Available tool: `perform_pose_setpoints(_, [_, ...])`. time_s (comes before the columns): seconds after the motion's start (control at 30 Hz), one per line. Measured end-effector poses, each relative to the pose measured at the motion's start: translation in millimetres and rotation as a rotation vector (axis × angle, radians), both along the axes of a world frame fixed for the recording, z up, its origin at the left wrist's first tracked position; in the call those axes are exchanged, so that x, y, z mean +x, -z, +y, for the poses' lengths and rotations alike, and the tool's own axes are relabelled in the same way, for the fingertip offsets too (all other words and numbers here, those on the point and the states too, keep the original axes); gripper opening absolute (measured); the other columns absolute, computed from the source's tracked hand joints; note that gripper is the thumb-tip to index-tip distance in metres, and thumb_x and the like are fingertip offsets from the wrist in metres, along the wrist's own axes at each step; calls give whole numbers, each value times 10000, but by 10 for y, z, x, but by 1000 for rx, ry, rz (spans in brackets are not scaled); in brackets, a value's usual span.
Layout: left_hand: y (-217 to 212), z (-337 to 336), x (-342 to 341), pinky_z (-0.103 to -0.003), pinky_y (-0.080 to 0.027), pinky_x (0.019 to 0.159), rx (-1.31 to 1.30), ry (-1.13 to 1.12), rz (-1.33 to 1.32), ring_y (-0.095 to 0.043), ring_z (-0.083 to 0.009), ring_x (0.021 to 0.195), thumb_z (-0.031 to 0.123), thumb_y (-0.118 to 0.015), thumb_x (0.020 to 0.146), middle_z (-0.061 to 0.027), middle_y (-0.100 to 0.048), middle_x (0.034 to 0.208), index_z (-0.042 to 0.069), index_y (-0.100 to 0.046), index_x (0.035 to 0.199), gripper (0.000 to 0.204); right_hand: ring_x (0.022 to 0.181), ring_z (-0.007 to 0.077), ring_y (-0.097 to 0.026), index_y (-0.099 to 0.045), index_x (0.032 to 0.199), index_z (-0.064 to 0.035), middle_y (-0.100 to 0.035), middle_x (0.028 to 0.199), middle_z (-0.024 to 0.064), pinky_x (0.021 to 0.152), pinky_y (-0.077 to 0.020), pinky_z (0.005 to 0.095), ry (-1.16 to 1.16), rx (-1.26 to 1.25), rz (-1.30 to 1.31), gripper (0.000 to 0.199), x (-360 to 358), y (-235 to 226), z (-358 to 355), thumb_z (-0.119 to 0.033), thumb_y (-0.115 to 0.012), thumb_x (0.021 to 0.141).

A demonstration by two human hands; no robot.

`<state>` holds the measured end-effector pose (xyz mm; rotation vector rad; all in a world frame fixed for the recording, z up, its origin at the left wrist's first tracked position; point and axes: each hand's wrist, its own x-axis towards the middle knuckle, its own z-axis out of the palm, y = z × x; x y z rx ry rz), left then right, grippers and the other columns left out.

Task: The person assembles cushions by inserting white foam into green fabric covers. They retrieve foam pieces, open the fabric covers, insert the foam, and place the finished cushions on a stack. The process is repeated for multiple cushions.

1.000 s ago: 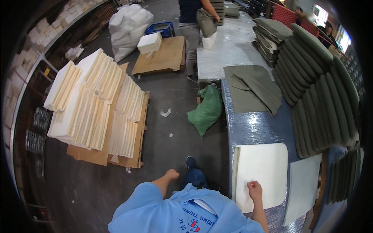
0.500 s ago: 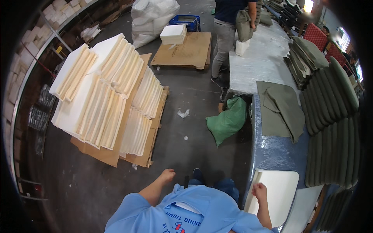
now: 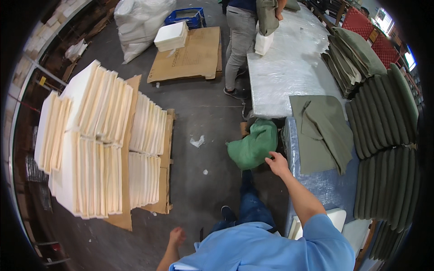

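Dark workshop floor (image 3: 203, 198) runs between stacked cream foam pads (image 3: 99, 176) on the left and a blue plastic-wrapped table (image 3: 318, 189) on the right. Seen from above, a person in a light blue shirt appears to be mid-stride along this aisle. Their hands are well apart and look empty. The right hand (image 3: 277, 164), fingers loosely spread, is beside the table's edge and overlaps a green sack (image 3: 254, 145) in view; whether they touch, I cannot tell. The left hand (image 3: 177, 236) hangs low over the floor, too blurred to show how far its fingers are curled. Grey-green fabric (image 3: 316, 147) lies partly folded on the table; a white pad (image 3: 337, 218) lies nearer, partly behind the sleeve. This looks like a pause between handling steps: lifting anything would first call for reaching in and closing the fingers around it.
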<state>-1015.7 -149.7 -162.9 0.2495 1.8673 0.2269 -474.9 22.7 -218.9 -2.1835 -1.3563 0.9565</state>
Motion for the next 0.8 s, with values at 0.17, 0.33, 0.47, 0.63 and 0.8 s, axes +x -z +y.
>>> perform_pose_setpoints(0.17, [-52,-24,539,-341,-537,591,-314,-90,72,-710,-226,767,241,-539,1012,-92,-720,1079,105,-526,1439,448,1338,359,-515,-486,1488,-106,-459,1507,213,1115,-428,442,105,-63,-267,731,238,561,1169,-368,-764,865])
perform_pose_setpoints(0.33, [83,471,1052,-344,-585,803,-218,123,15,-717,-261,987,205,-554,1030,-141,-694,1245,41,-470,1490,495,1352,372,-503,-552,1434,-126,-457,1520,195,1110,-439,486,105,-225,-404,655,323,853,1763,-323,-769,848])
perform_pose_setpoints(0.47, [483,1290,1555,-347,-570,876,-102,386,-76,-677,-224,1099,187,-572,1012,-109,-705,1194,33,-522,1450,467,1143,367,-622,-687,1144,-78,-626,1244,154,980,-512,463,48,-206,-256,354,535,1205,1650,-221,-774,832])
perform_pose_setpoints(0.63, [1246,2442,2631,-315,-514,833,88,531,-330,-614,-147,1046,332,-651,992,-32,-641,1242,78,-512,1482,569,979,383,-672,-682,998,-40,-694,1023,156,875,-533,435,120,235,46,158,204,1092,990,-100,-730,860])
perform_pose_setpoints(0.8, [1224,3217,3802,-302,-512,813,-24,152,-543,-627,-161,931,272,-698,964,-62,-677,1154,85,-539,1462,556,971,229,-685,-658,994,-13,-698,1188,110,785,-540,325,219,251,244,130,-152,863,305,-57,-715,886])
